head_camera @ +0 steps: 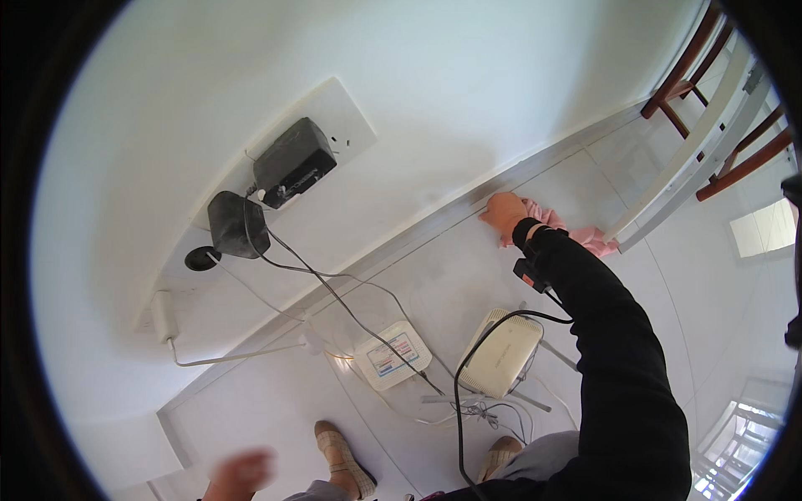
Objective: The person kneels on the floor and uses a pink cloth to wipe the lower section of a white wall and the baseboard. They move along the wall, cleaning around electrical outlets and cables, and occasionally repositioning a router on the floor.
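Observation:
My right hand (506,214) presses a crumpled pink cloth (592,240) against the tiled floor, close to the grey baseboard (432,222). Part of the cloth is hidden under the hand and wrist. Motion blurs my left hand (243,471) at the lower left, above the floor; its finger positions are unclear. On the floor between my feet and the wall lie a white box-shaped device (393,356) with a printed label and a cream router (502,354) with grey antennas.
Two black power adapters (294,163) (237,225) and a white plug (164,316) sit at the wall. Their thin cables (338,297) trail down to the devices. White metal legs (683,150) and brown wooden chair legs (683,56) stand at the right.

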Demonstrator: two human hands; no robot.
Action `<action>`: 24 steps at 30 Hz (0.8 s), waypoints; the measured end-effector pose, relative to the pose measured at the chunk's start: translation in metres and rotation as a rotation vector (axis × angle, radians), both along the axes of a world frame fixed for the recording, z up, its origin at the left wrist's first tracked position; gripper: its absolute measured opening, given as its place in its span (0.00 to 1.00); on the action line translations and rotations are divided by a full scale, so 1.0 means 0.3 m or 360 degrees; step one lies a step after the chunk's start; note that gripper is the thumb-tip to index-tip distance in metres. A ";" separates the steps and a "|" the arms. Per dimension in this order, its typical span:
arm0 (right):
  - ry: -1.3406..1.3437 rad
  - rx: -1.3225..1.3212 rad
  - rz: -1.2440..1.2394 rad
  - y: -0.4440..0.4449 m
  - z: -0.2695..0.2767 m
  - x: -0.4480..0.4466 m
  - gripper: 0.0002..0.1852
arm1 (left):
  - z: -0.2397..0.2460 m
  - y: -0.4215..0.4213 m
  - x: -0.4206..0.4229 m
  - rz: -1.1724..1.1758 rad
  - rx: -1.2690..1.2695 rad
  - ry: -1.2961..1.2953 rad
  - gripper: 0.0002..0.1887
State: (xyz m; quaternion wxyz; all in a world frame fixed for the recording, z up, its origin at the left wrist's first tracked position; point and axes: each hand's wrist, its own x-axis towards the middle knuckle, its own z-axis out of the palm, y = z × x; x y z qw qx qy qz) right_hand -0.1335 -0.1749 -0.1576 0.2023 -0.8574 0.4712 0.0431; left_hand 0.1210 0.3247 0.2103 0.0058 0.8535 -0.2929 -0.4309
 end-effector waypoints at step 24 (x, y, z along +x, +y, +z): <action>-0.0068 0.0143 -0.0418 -0.019 0.036 0.051 0.28 | -0.028 -0.020 0.024 -0.0015 0.0010 -0.0019 0.17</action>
